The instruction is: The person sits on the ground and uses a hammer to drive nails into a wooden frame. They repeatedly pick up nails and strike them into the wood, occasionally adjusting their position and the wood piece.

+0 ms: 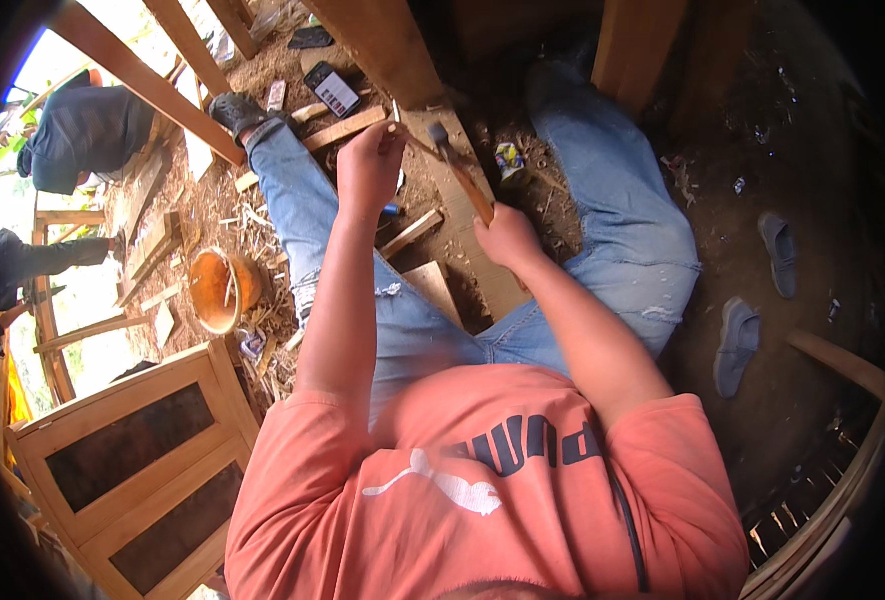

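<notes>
My right hand (509,237) is wrapped round the wooden handle of a hammer (474,192). The hammer's dark head points away from me, above a long plank (454,212) that lies between my legs. My left hand (367,168) is closed in a fist to the left of the hammer head. A thin, light stick-like piece (394,129) shows at its fingers; its exact kind is too small to make out. Wood offcuts (411,232) lie beside the plank, below the left hand.
Wooden posts (382,50) stand ahead. A phone (332,90) lies near my left foot. An orange bucket (224,290) and a panelled wooden frame (142,450) are at left, slip-on shoes (736,345) at right. Another person (87,130) bends over at far left.
</notes>
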Available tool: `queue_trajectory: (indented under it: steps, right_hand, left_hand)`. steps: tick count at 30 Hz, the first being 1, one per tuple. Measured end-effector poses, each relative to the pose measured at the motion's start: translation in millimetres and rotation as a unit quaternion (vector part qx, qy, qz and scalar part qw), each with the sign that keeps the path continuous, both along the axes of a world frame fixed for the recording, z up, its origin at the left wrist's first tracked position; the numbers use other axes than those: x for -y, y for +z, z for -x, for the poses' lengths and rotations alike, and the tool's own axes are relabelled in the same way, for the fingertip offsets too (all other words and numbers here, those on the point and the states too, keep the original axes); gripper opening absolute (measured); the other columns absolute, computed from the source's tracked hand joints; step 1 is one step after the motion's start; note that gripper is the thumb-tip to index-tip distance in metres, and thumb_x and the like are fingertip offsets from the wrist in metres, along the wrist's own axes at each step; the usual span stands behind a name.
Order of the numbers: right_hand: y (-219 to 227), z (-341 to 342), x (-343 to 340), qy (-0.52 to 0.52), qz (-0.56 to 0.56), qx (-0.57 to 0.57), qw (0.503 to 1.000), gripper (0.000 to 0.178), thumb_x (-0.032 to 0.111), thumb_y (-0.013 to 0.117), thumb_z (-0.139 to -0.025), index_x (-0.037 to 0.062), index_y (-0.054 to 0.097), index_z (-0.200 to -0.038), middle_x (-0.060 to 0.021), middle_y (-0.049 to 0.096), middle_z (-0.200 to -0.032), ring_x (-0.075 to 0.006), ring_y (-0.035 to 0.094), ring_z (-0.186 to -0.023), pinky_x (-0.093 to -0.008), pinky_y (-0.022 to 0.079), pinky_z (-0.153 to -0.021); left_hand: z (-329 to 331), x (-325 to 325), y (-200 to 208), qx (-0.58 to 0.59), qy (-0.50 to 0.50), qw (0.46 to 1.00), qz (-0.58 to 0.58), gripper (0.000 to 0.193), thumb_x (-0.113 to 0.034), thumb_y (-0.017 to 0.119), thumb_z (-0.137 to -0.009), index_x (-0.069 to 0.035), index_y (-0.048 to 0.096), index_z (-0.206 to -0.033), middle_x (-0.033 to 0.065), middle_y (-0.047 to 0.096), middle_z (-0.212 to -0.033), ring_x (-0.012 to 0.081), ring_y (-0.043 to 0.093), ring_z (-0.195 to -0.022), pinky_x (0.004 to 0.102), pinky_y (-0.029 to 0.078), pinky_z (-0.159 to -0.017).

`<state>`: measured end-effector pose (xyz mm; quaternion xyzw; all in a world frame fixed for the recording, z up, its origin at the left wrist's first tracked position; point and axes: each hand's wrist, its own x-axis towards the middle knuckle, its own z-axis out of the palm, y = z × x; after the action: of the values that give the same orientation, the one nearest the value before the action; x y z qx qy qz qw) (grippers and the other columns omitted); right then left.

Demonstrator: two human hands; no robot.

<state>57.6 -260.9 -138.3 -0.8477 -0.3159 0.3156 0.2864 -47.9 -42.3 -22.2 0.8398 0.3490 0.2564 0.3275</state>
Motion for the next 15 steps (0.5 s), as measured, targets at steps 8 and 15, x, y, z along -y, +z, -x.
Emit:
queue_trajectory:
  steps: [8,15]
  right_hand:
    - [41,-7,-10,-0.054,-0.049,-0.092,0.993,0.046,0.038,0.075,-0.1,-0.0065,0.073,-0.113,-0.0315,0.077,-0.1,-0.0457,0.078,-0.1,-0.05,0.06,-0.086]
    - [32,-7,-5,-0.024,-0.055,-0.047,0.997,0.043,0.037,0.072,-0.1,-0.0037,0.074,-0.113,-0.0311,0.077,-0.098,-0.0506,0.076,-0.1,-0.055,0.061,-0.086]
  left_hand:
    - [6,-5,-10,0.038,-0.001,0.999,0.012,0.018,-0.011,0.081,-0.096,-0.004,0.081,-0.113,0.0172,0.082,-0.095,0.0294,0.082,-0.087,0.0374,0.062,-0.078]
    - [6,-7,-5,-0.01,-0.009,0.999,-0.036,0.018,-0.011,0.08,-0.097,-0.003,0.08,-0.113,0.0168,0.082,-0.097,0.0287,0.083,-0.088,0.0375,0.063,-0.078]
